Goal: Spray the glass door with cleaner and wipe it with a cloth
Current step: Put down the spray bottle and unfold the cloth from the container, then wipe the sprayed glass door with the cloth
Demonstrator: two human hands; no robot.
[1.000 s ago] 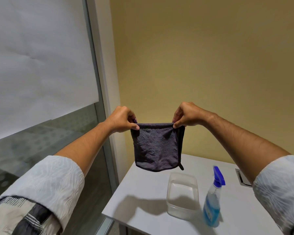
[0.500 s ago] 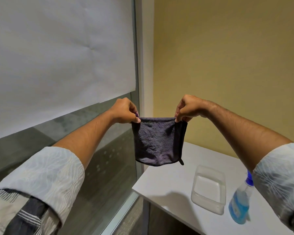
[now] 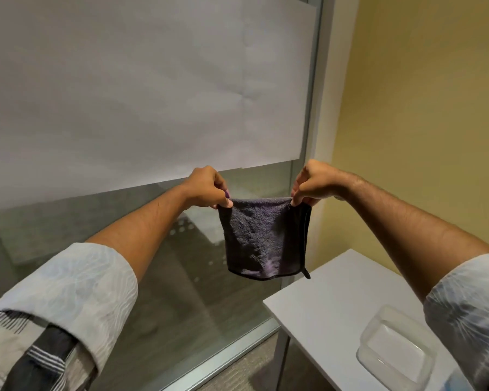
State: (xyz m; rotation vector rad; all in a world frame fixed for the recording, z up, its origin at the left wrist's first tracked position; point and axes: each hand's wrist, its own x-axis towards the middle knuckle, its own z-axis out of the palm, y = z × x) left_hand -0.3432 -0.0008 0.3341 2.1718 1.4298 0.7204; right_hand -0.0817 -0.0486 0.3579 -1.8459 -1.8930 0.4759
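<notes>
By glass door (image 3: 181, 277), both hands pinch cloth (image 3: 263, 238) corners; clear tub (image 3: 397, 352) on table (image 3: 322, 303) looks empty

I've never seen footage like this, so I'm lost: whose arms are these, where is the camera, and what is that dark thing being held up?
There is no machine here. A person wears a wide-angle camera on the head, so you look down their own arms. The left hand and right hand each pinch a top corner of a dark cloth, which hangs flat between them. Behind it stands the glass door, its upper part covered by a white sheet. At lower right is a white table with a clear plastic container on it. The spray bottle is not in view in this picture.
</notes>
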